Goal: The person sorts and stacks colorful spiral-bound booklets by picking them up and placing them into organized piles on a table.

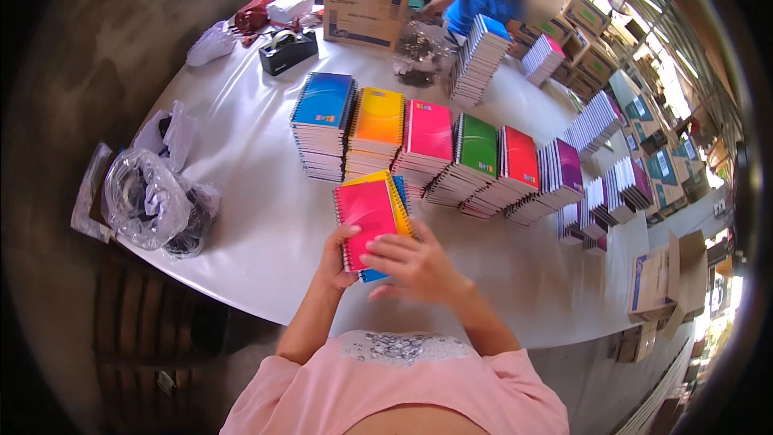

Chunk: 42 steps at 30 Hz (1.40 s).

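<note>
My left hand grips a small fan of spiral notebooks by the left edge, thumb on top. A pink notebook lies uppermost, with a yellow notebook and a blue notebook showing from under it. Over the lower right of the pink cover rests my right hand, fingers stretched out. Beyond my hands runs a row of notebook stacks: blue, yellow, pink, green, red and purple.
Clear plastic bags lie at the table's left edge. A tape dispenser and a cardboard box stand at the back. Across the table, a person in a blue shirt is beside a tall notebook stack. More stacks fill the right.
</note>
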Available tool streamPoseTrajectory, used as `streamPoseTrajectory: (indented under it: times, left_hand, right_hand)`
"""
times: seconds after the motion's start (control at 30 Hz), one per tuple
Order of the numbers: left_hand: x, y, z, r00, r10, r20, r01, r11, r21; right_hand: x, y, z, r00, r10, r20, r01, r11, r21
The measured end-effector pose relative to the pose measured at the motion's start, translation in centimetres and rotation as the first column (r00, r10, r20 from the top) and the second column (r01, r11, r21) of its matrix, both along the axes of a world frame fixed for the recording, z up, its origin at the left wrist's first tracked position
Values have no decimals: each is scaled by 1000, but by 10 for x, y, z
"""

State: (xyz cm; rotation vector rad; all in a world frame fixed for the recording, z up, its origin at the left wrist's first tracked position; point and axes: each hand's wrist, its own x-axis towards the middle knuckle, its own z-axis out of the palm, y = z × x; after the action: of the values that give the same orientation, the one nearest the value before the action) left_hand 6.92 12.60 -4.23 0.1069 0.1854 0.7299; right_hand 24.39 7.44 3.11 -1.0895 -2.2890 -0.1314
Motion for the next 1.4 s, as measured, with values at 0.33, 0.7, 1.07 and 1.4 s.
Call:
streamPoseTrajectory:
  times: [0.33,0.7,1.07,1.4]
  left_hand:
    - [30,5,15,971,-93,-221,106,993,49]
    - [58,-17,-4,954,-255,160,263,964,-33]
    - [90,-40,10,945,-307,-114,310,951,12]
    - [124,-43,17,942,-283,-179,302,949,91]
  right_hand:
    - [134,47,-31,777,-629,19,626,777,70]
    - [113,31,24,894,125,-430,-296,885,-359]
    - [205,12,-19,675,-736,-57,738,673,46]
    - [185,-7,2,732,-647,-212,656,585,477]
